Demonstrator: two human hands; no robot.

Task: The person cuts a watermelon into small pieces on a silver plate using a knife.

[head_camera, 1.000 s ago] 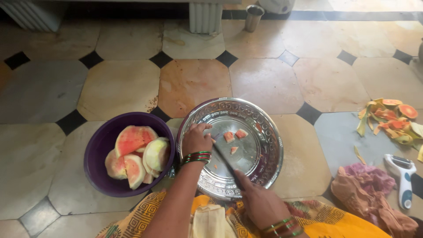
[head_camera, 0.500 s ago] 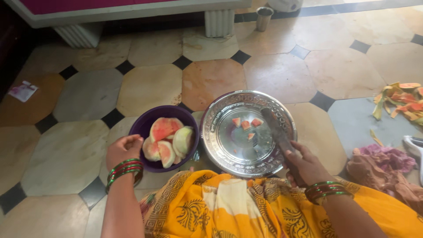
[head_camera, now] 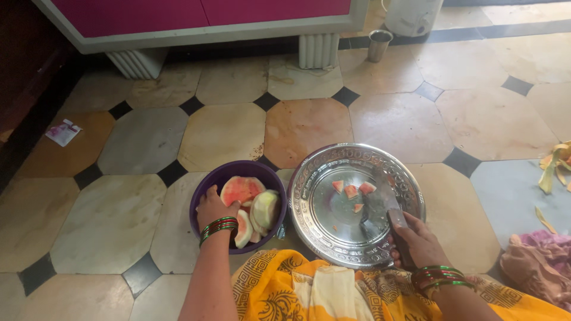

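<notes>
My left hand (head_camera: 212, 208) reaches into the purple bowl (head_camera: 208, 185) and rests on the peeled melon pieces (head_camera: 254, 205), pink and pale green. Whether it grips one I cannot tell. My right hand (head_camera: 414, 241) holds a dark-handled knife (head_camera: 386, 205) whose blade lies over the right side of the round steel plate (head_camera: 315, 238). Several small pink fruit chunks (head_camera: 352, 191) lie in the plate's middle. Green and red bangles sit on both wrists.
Yellow patterned cloth (head_camera: 321, 291) covers my lap below the plate. Fruit peels (head_camera: 556, 166) and a crumpled cloth (head_camera: 538, 261) lie on the tiled floor at right. A steel cup (head_camera: 379, 44) stands by the cabinet base; a paper scrap (head_camera: 62, 132) lies far left.
My left hand left the plate, swung out to the left, then came onto the fruit in the purple bowl. My right hand with the knife shifted to the plate's right side.
</notes>
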